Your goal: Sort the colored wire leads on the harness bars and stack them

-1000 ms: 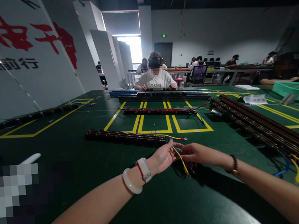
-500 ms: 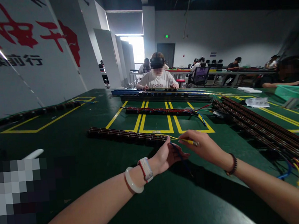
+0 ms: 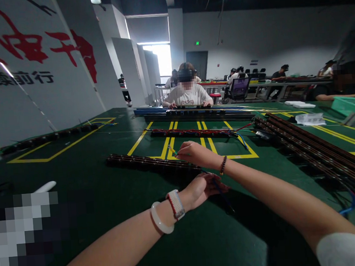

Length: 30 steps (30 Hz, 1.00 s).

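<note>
A long dark strip assembly (image 3: 149, 162) with copper-brown rails lies slantwise on the green table in front of me. My left hand (image 3: 204, 186) is palm up at its right end, fingers stretched out and partly in shadow. Across those fingers hangs a blue wire (image 3: 224, 197), its free end pointing down toward the table. Above the strip, my right hand (image 3: 193, 153) is closed in a pinch on a yellow wire (image 3: 172, 150), whose tip sticks out to the left. The rest of that wire is hidden by the hand.
Beyond lies another strip with red and blue wires (image 3: 192, 132). Several long brown-railed strips (image 3: 317, 154) are stacked at right, near a green basket (image 3: 349, 109). A white-handled item (image 3: 46, 186) is at left. A person (image 3: 187, 91) sits across the table.
My right hand has moved left over the strip, carrying the yellow wire, whose tip now points left. My left hand's thumb has lowered from the strip's end.
</note>
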Each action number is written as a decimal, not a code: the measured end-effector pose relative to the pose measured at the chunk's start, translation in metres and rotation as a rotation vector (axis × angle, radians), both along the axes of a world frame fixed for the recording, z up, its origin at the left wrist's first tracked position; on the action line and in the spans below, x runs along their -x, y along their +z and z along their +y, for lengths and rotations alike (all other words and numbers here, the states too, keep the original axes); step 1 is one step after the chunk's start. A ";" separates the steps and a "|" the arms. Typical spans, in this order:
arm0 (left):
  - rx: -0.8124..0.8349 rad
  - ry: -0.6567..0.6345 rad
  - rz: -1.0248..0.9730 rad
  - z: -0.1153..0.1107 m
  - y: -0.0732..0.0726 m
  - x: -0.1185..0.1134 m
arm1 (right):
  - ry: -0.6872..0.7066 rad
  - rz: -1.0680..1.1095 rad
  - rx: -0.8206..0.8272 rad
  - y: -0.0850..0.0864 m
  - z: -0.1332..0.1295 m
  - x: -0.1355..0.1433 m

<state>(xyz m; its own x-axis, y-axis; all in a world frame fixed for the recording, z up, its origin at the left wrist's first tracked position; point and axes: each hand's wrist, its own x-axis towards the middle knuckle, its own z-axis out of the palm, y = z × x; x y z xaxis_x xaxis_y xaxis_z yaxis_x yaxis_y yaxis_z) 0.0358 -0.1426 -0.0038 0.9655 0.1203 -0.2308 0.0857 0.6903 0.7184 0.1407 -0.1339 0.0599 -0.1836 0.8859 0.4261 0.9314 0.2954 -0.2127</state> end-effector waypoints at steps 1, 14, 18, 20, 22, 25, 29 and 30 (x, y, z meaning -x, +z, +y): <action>-0.008 -0.007 -0.008 0.000 -0.001 0.000 | 0.023 -0.046 0.017 -0.005 0.005 0.003; -0.033 -0.016 0.002 0.001 -0.002 -0.002 | -0.075 -0.005 -0.053 0.002 -0.019 0.004; -0.031 0.011 0.028 0.000 0.000 0.000 | -0.143 0.150 -0.094 0.014 -0.050 -0.005; -0.078 -0.007 0.052 0.001 0.004 0.001 | -0.187 0.172 -0.091 0.007 -0.066 -0.015; -0.190 -0.084 0.123 0.004 0.008 0.004 | -0.237 0.179 -0.079 -0.008 -0.080 -0.028; -0.441 -0.250 0.249 0.015 0.014 0.011 | -0.297 0.178 -0.021 -0.037 -0.093 -0.049; -0.745 -0.445 0.351 0.032 0.025 0.019 | -0.324 0.237 0.087 -0.061 -0.094 -0.067; -0.849 -0.488 0.389 0.035 0.030 0.020 | -0.327 0.264 0.103 -0.063 -0.092 -0.068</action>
